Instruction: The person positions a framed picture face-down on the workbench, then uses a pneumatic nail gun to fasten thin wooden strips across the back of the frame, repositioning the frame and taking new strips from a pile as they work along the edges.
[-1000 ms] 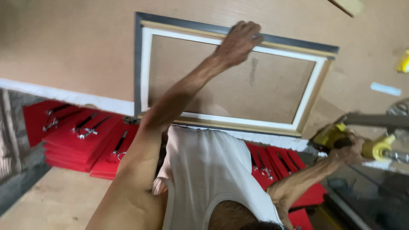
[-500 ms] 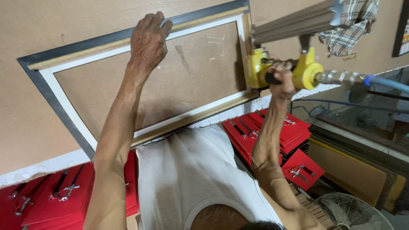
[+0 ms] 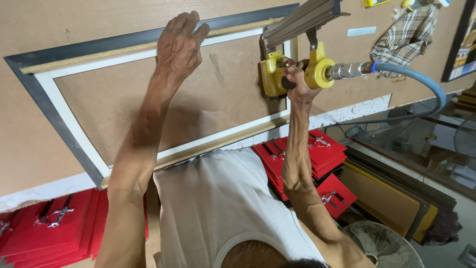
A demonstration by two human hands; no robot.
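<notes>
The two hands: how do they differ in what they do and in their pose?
The left hand lies open and flat, fingers stretched over the far edge of the picture frame; the right hand is closed in a fist around the yellow pneumatic stapler. The left hand only presses on the frame and holds nothing, while the right hand has a full grip on the tool. Both arms reach forward over the brown board.

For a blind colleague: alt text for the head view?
A person's right hand holds a yellow pneumatic stapler against the back of a picture frame, while the left hand presses its top edge.
</notes>
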